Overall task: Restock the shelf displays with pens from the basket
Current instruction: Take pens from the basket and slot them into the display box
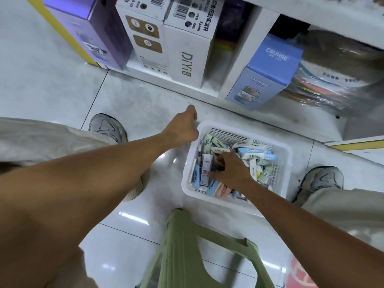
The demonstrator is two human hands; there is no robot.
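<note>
Boxed flasks (188, 59) on the shelf; green stool (193, 252) below.

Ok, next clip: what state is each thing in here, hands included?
basket: upright on the floor, full of small packs
left hand: at the basket's left rim, grip hidden
right hand: inside the basket, fingers among the packs
green stool: standing, nothing on it
white DiYi box: closed, upright on the bottom shelf
</note>
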